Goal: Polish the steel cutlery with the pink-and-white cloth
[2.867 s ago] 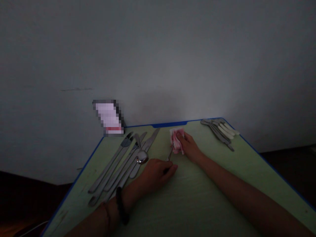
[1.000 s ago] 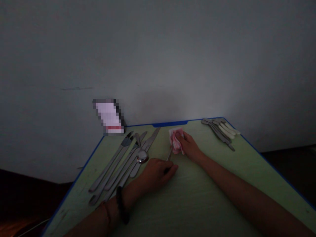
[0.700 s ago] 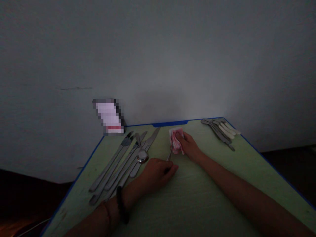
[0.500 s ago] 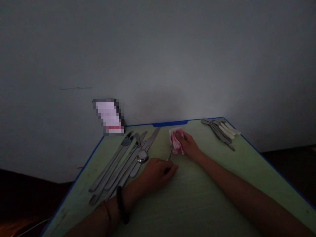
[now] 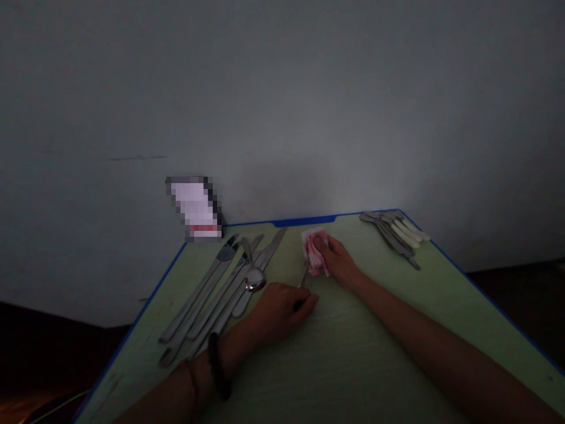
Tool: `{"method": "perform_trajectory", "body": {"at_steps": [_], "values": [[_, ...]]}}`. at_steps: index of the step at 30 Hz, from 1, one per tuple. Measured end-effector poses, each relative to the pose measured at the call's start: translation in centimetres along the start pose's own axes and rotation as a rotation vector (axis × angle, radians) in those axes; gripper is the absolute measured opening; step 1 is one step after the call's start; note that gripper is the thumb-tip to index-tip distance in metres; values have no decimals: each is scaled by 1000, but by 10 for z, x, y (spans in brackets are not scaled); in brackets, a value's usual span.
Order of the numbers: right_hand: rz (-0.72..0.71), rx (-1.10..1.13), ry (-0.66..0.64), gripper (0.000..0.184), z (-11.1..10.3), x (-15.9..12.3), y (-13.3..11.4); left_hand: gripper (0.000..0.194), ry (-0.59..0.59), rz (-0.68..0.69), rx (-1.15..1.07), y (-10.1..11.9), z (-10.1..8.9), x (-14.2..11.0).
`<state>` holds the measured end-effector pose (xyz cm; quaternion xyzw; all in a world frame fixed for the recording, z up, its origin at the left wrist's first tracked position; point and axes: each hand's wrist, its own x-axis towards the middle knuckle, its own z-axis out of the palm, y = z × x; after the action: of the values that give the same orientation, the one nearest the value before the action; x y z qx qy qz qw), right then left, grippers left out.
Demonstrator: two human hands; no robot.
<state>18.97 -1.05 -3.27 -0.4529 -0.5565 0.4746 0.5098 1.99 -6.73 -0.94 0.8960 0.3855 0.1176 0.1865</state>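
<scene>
Near the middle of the table, my left hand [image 5: 286, 309] is closed on one end of a thin metal piece of cutlery [image 5: 303, 274]. Its other end runs into a folded pink and white cloth [image 5: 315, 253], so its kind is hidden. My right hand [image 5: 338, 259] grips the cloth around that end, thumb pressed on top. To the left of my left hand lie several long metal table knives [image 5: 205, 294], side by side. A shiny spoon [image 5: 255, 278] rests across some of them, bowl toward me.
At the table's far right corner lies a group of metal cutlery [image 5: 388, 235], with several white-handled pieces [image 5: 406, 231] beside it. A blurred-out phone [image 5: 196, 206] leans on the wall [image 5: 282, 106] at the far left corner. Blue edging borders the pale green table [image 5: 353, 365].
</scene>
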Motion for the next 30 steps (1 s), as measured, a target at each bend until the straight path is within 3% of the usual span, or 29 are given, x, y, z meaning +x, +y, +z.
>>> {"method": "perform_trajectory", "body": {"at_steps": [30], "values": [[-21,-52,2,36,0,-1,-6,41,-34,-9,63,2,-2,0]]}}
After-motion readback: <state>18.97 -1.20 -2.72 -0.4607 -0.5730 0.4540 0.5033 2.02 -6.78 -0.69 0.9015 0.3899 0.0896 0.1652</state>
